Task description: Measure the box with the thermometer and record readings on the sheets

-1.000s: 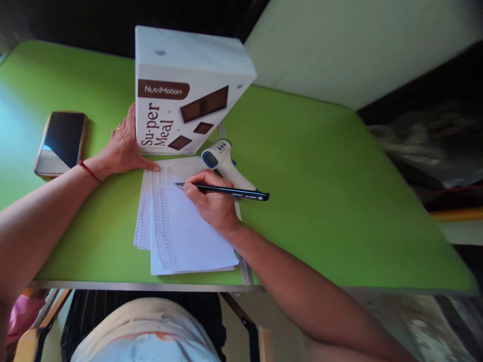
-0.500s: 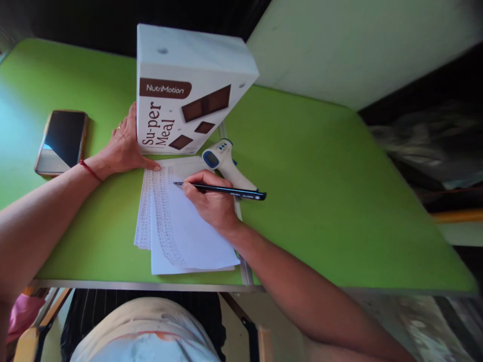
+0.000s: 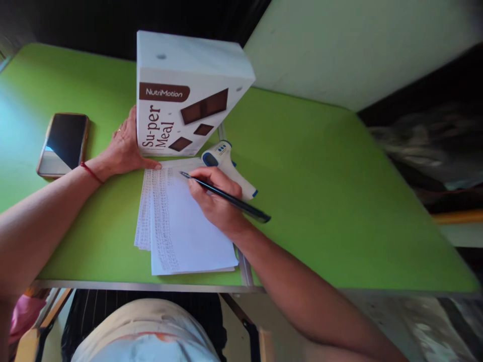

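My right hand grips a black pen between thumb and fingers. The pen's tip points up and left over the top sheet of paper; whether it touches the sheet I cannot tell. Columns of small handwritten marks run down the left side of that sheet. More written sheets stick out beneath it on the left. My left hand lies on the table with fingers stretched beside the white box, its thumb resting on the paper's top left corner. The box partly hides those fingers.
An infrared thermometer lies just beyond my right hand, partly covered by it. A phone rests left of my left forearm on the green table. Behind the table's right half stands a pale wall.
My right hand has shifted slightly right. The pen has swung so its rear end sits lower, and its tip has moved up and right. My left hand stays in place.
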{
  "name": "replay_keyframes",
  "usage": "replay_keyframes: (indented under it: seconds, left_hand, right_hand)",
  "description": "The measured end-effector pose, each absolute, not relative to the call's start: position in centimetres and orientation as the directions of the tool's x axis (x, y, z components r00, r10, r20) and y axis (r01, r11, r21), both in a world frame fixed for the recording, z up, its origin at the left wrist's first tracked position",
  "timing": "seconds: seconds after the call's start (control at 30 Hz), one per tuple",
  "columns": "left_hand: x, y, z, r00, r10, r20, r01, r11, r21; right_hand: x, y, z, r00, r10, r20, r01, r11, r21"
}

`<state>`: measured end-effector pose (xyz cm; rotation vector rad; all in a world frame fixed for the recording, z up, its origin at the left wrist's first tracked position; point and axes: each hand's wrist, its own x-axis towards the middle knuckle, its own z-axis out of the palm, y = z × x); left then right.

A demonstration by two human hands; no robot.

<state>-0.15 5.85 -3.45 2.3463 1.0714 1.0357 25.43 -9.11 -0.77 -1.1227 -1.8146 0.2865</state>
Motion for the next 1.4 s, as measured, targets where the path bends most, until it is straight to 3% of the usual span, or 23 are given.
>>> replay_keyframes:
  seconds: [0.1,0.23,0.4,0.5,0.6,0.7,0.83,0.9,0.97,1.07,1.13,1.23,1.4]
  left_hand:
    - [-0.2,5.4,-2.5,0.456,0.766,0.453,0.414,-0.633,0.654]
    - [-0.1,5.1,-1.7,0.448,0.756,0.478,0.329,-0.636,0.698]
    - [-0.6,4.7,-1.8,0.388,0.806,0.447,0.325,-0.574,0.752]
    - [-1.1,4.5,-2.1,0.313,0.862,0.398,0.347,-0.494,0.797]
    - [-1.2,4.2,-1.9,0.258,0.899,0.355,0.355,-0.43,0.83]
    - [-1.0,3.8,-1.4,0.231,0.918,0.322,0.354,-0.387,0.851]
    - [-0.8,3.3,-0.5,0.228,0.931,0.284,0.363,-0.352,0.863]
    - [-0.8,3.0,0.0,0.221,0.938,0.266,0.393,-0.335,0.856]
    - [-0.8,2.8,0.4,0.221,0.942,0.253,0.419,-0.327,0.847]
    - [-0.8,2.6,0.7,0.245,0.936,0.252,0.432,-0.338,0.836]
    - [-0.8,2.6,0.7,0.259,0.934,0.245,0.43,-0.338,0.837]
    - [-0.8,2.7,0.4,0.243,0.943,0.228,0.446,-0.317,0.837]
    - [-0.9,2.8,0.3,0.292,0.922,0.256,0.433,-0.366,0.824]
  right_hand:
    - [26.6,-8.5,-0.8,-0.291,0.699,0.653,0.646,0.647,-0.405]
    - [27.8,-8.0,-1.3,-0.485,0.701,0.522,0.753,0.639,-0.158]
    - [27.6,-8.1,-1.1,-0.561,0.713,0.42,0.775,0.63,-0.034]
    - [28.0,-8.0,-0.3,-0.469,0.775,0.424,0.843,0.535,-0.045]
    - [28.9,-7.9,0.6,-0.229,0.88,0.415,0.962,0.271,-0.043]
    - [29.6,-7.6,1.1,-0.013,0.968,0.252,0.998,0.027,-0.052]
    - [29.9,-6.9,1.4,0.108,0.994,0.002,0.982,-0.106,-0.159]
    - [30.0,-6.4,1.5,0.151,0.988,0.017,0.951,-0.141,-0.274]
    - [29.9,-6.1,1.7,0.216,0.969,0.118,0.871,-0.137,-0.472]
    - [28.9,-6.3,2.1,0.297,0.931,0.212,0.547,0.016,-0.837]
    - [27.5,-6.9,2.2,0.268,0.951,0.156,0.221,0.097,-0.97]
    - [25.1,-8.1,2.1,0.091,0.995,0.034,-0.094,0.043,-0.995]
    - [23.5,-8.8,0.9,-0.005,0.999,-0.037,-0.082,-0.037,-0.996]
